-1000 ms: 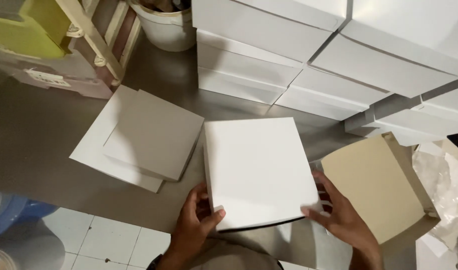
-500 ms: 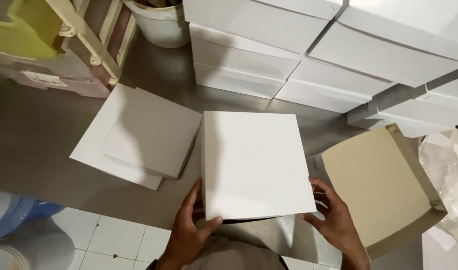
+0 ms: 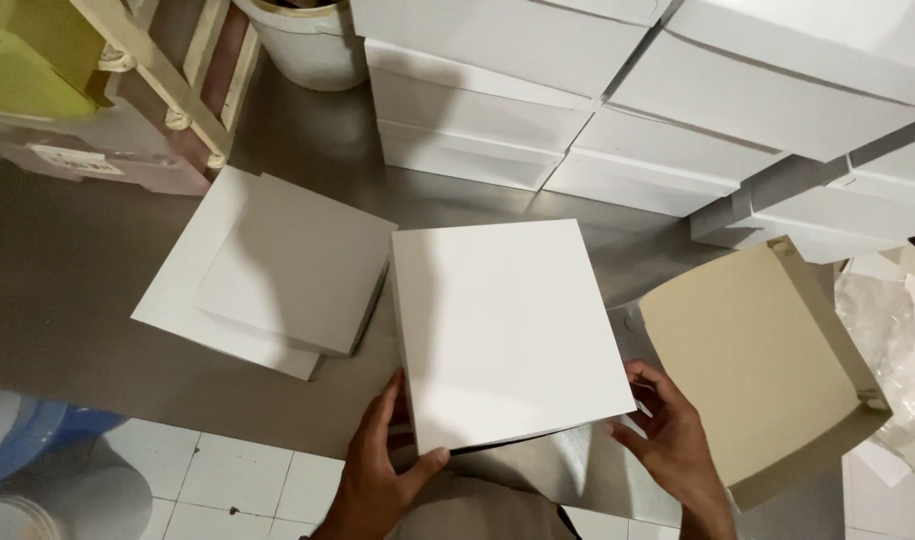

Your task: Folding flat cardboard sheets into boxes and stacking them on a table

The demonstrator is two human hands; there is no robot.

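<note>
A white cardboard box lid (image 3: 507, 330) lies flat in front of me on the metal table (image 3: 67, 290). My left hand (image 3: 382, 470) grips its near left corner, thumb on top. At the near right corner my right hand (image 3: 667, 440) holds the edge with fingers curled under. A dark gap shows beneath the lid's near edge, so it sits slightly raised.
A stack of flat grey-white cardboard sheets (image 3: 267, 270) lies to the left. A beige folded box blank (image 3: 757, 360) lies to the right. Stacked white boxes (image 3: 617, 90) fill the back, with a white bucket (image 3: 312, 45) and wooden frame (image 3: 157, 75) at back left. Crumpled plastic (image 3: 897, 340) sits far right.
The lid has shifted slightly toward the table's near edge and both hands have closed further round its near corners.
</note>
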